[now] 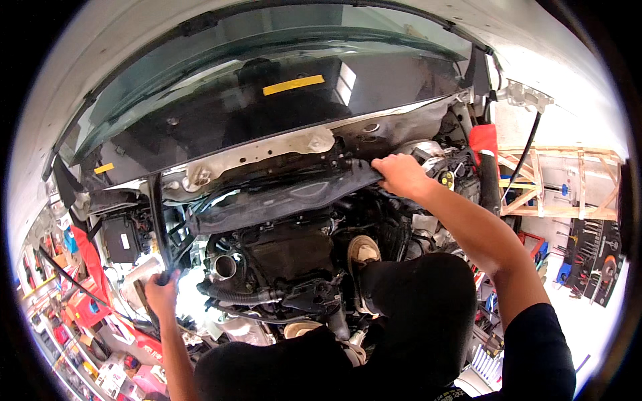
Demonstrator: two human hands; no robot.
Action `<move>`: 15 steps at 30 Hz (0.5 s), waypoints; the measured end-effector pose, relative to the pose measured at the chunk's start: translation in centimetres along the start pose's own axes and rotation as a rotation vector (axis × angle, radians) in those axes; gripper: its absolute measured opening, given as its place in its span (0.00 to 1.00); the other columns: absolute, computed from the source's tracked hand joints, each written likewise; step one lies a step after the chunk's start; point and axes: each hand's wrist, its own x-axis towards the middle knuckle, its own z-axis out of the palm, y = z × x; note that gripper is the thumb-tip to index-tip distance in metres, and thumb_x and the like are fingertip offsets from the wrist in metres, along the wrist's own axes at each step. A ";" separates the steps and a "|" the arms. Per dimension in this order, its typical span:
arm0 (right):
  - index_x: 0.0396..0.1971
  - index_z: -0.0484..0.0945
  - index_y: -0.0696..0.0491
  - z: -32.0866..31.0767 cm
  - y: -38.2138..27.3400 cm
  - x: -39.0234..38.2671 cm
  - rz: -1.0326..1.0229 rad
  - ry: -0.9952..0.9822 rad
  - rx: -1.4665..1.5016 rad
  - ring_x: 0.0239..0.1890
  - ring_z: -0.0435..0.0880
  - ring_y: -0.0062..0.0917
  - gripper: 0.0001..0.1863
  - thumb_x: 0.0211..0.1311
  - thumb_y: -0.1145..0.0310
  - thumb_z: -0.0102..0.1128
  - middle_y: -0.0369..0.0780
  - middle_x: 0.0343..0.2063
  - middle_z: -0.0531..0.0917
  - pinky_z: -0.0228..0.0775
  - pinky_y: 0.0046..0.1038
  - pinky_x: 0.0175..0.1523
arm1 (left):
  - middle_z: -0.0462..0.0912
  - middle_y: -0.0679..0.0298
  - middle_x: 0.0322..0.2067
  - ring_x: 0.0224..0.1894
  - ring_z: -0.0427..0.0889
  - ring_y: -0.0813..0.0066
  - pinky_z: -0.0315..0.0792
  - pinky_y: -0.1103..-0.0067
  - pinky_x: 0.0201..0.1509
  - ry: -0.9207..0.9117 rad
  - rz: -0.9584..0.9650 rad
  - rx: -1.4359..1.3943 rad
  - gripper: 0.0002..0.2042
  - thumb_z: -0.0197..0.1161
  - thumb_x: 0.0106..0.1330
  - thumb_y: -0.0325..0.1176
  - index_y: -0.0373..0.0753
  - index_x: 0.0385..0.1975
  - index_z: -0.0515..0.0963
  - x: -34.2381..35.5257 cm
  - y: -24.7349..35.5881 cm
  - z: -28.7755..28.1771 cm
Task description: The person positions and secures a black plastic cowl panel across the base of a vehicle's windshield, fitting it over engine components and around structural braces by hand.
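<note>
My right hand (404, 176) is closed around the right end of a long, dark grey molded panel (284, 199). The panel lies at a slant across the rear of the engine bay, its left end lower than its right. At the left side of the bay, my left hand (162, 293) is closed around the lower end of a black strip (158, 217). That strip runs up toward the windshield base; I cannot make out how it is joined there. Just in front of the panel sits the dark engine (287, 250), with a round open metal pipe (225, 266) at its left.
My bent knee (428, 311) and a beige shoe (364, 254) are over the engine. Behind lies the windshield (200, 127) with yellow tape (293, 85). A hood strut (525, 154) stands at the right, near a wooden frame (568, 212) and a tool board (595, 257).
</note>
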 end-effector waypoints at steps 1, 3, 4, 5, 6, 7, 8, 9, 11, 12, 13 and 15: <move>0.37 0.77 0.52 0.5 0.4 -0.4 0.021 0.039 0.000 0.38 0.84 0.40 0.15 0.48 0.67 0.66 0.44 0.30 0.84 0.76 0.39 0.43 | 0.81 0.55 0.24 0.29 0.80 0.57 0.72 0.66 0.37 0.008 -0.010 -0.008 0.23 0.75 0.46 0.51 0.34 0.24 0.79 -0.8 1.1 -0.2; 0.37 0.75 0.52 1.2 0.4 -1.2 0.029 0.104 -0.004 0.38 0.84 0.39 0.15 0.49 0.66 0.66 0.43 0.30 0.83 0.76 0.39 0.42 | 0.82 0.56 0.24 0.29 0.80 0.57 0.72 0.67 0.37 0.043 0.006 0.036 0.24 0.74 0.46 0.52 0.34 0.22 0.78 -1.3 2.5 -0.9; 0.38 0.74 0.50 1.0 0.1 -1.6 0.050 0.113 0.017 0.37 0.84 0.38 0.15 0.50 0.66 0.66 0.41 0.29 0.83 0.75 0.38 0.41 | 0.82 0.56 0.25 0.29 0.80 0.57 0.72 0.67 0.38 0.006 -0.027 0.009 0.24 0.74 0.46 0.53 0.35 0.22 0.78 -0.9 2.8 -1.5; 0.38 0.74 0.50 1.0 0.1 -1.1 0.040 0.119 0.020 0.37 0.84 0.38 0.15 0.50 0.66 0.66 0.41 0.29 0.83 0.75 0.38 0.41 | 0.82 0.56 0.25 0.30 0.80 0.57 0.72 0.67 0.38 -0.032 -0.058 -0.020 0.24 0.74 0.46 0.53 0.35 0.22 0.78 -0.5 3.1 -2.1; 0.39 0.74 0.50 1.1 0.2 -1.1 0.057 0.118 0.009 0.36 0.83 0.37 0.15 0.51 0.66 0.65 0.41 0.29 0.83 0.75 0.38 0.40 | 0.82 0.56 0.25 0.30 0.80 0.57 0.72 0.67 0.38 -0.034 -0.061 -0.019 0.24 0.74 0.46 0.53 0.35 0.22 0.78 -0.3 3.8 -2.4; 0.40 0.74 0.49 1.1 0.4 -1.2 0.076 0.117 -0.002 0.35 0.83 0.37 0.16 0.51 0.65 0.65 0.40 0.29 0.83 0.74 0.38 0.40 | 0.83 0.55 0.25 0.29 0.81 0.57 0.72 0.67 0.38 -0.005 -0.050 -0.011 0.23 0.74 0.46 0.52 0.34 0.24 0.79 -0.1 4.6 -2.7; 0.40 0.74 0.49 1.2 0.5 -1.0 0.055 0.144 -0.014 0.35 0.83 0.37 0.16 0.51 0.64 0.65 0.40 0.29 0.83 0.74 0.38 0.39 | 0.83 0.55 0.24 0.29 0.81 0.57 0.72 0.67 0.38 0.007 -0.043 -0.009 0.23 0.74 0.47 0.51 0.34 0.24 0.80 0.1 4.6 -2.6; 0.40 0.74 0.49 1.4 0.6 -1.1 0.057 0.140 -0.016 0.35 0.83 0.37 0.16 0.51 0.64 0.65 0.40 0.29 0.83 0.74 0.38 0.39 | 0.83 0.55 0.24 0.29 0.82 0.57 0.72 0.67 0.38 0.018 -0.035 -0.005 0.22 0.74 0.47 0.51 0.34 0.25 0.81 0.3 4.6 -2.5; 0.39 0.74 0.49 1.3 0.6 -1.1 0.057 0.112 -0.012 0.35 0.83 0.37 0.16 0.51 0.63 0.65 0.40 0.29 0.83 0.74 0.38 0.39 | 0.82 0.56 0.24 0.29 0.81 0.57 0.72 0.66 0.39 -0.079 -0.069 -0.067 0.23 0.73 0.47 0.53 0.35 0.23 0.79 1.1 3.2 -1.6; 0.39 0.74 0.49 1.4 0.8 -1.0 0.063 0.117 -0.015 0.35 0.83 0.37 0.16 0.51 0.63 0.65 0.40 0.29 0.83 0.74 0.38 0.39 | 0.82 0.55 0.24 0.29 0.81 0.56 0.72 0.66 0.39 -0.036 -0.026 -0.018 0.23 0.73 0.47 0.52 0.34 0.22 0.78 1.0 2.7 -1.1; 0.39 0.74 0.49 1.8 0.9 -1.0 0.030 0.124 -0.002 0.35 0.83 0.37 0.15 0.51 0.63 0.65 0.40 0.29 0.83 0.74 0.38 0.39 | 0.82 0.55 0.24 0.29 0.81 0.56 0.72 0.66 0.39 -0.038 -0.017 -0.019 0.23 0.73 0.47 0.52 0.34 0.22 0.78 0.8 2.1 -0.7; 0.38 0.74 0.49 2.1 0.9 -1.2 -0.003 0.133 0.014 0.35 0.83 0.37 0.15 0.52 0.62 0.65 0.40 0.30 0.83 0.74 0.38 0.39 | 0.82 0.55 0.23 0.29 0.81 0.55 0.72 0.66 0.39 -0.059 -0.060 -0.043 0.24 0.73 0.46 0.52 0.34 0.22 0.78 0.3 0.4 -0.2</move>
